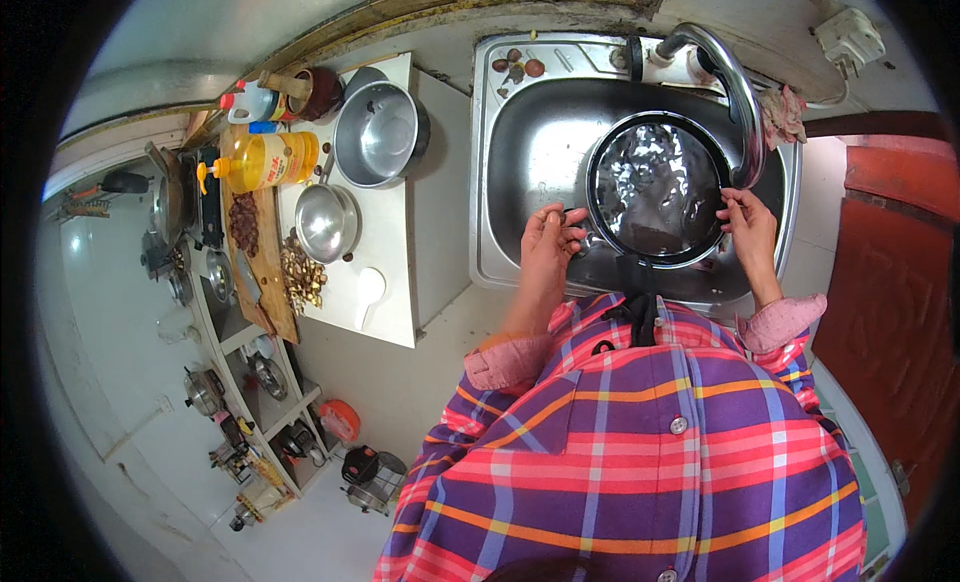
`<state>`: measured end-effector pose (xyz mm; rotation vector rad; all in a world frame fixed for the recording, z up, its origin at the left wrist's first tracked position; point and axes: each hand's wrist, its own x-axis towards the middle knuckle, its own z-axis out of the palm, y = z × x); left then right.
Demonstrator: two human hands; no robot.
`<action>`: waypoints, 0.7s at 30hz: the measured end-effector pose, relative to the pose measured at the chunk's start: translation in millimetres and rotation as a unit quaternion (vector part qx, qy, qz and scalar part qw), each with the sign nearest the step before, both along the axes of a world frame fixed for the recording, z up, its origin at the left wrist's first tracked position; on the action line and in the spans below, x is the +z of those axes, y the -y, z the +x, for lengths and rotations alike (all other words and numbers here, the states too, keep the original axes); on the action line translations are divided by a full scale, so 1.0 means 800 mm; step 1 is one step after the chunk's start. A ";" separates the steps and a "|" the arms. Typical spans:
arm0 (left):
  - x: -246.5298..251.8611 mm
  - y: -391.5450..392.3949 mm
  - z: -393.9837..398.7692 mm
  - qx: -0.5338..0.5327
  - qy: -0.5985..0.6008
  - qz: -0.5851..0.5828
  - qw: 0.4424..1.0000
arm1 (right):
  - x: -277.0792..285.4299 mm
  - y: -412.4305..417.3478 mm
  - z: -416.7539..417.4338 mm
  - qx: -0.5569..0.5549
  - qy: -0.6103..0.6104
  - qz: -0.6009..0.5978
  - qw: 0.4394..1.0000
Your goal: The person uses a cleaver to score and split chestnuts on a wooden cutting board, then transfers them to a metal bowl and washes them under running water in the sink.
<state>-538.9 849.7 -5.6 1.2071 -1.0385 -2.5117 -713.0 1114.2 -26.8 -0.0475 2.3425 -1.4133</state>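
A round black pan (656, 184) holding rippling water stands in the steel sink (525, 132), its dark handle (634, 271) pointing towards me. At the pan's right rim, below the tap's spout, my right hand (750, 218) has its thumb and fingertips pinched on the edge. My left hand (551, 237) hovers over the sink just left of the pan, apart from its rim, with curled fingers and the thumb against them. Something small and dark shows by those fingertips; whether it is held is unclear. The curved chrome tap (739, 94) arches over the pan's right side.
Several round brown things (534, 67) lie on the sink's back-left ledge. On the white counter (386, 237) left are a metal pot (376, 132), a steel saucepan (326, 222), a white spoon (370, 291) and an oil bottle (262, 162). A knife (247, 276) rests on a cutting board (274, 304).
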 end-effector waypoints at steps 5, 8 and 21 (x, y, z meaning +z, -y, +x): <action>-0.005 0.003 0.005 -0.011 0.007 -0.007 1.000 | 0.002 0.016 0.009 0.018 -0.004 -0.002 1.000; -0.015 0.005 0.010 -0.015 0.012 0.007 1.000 | 0.000 0.033 0.014 0.059 0.013 -0.016 0.998; -0.002 0.005 0.023 0.017 0.037 0.013 0.999 | -0.055 0.188 -0.017 0.226 -0.104 0.074 0.966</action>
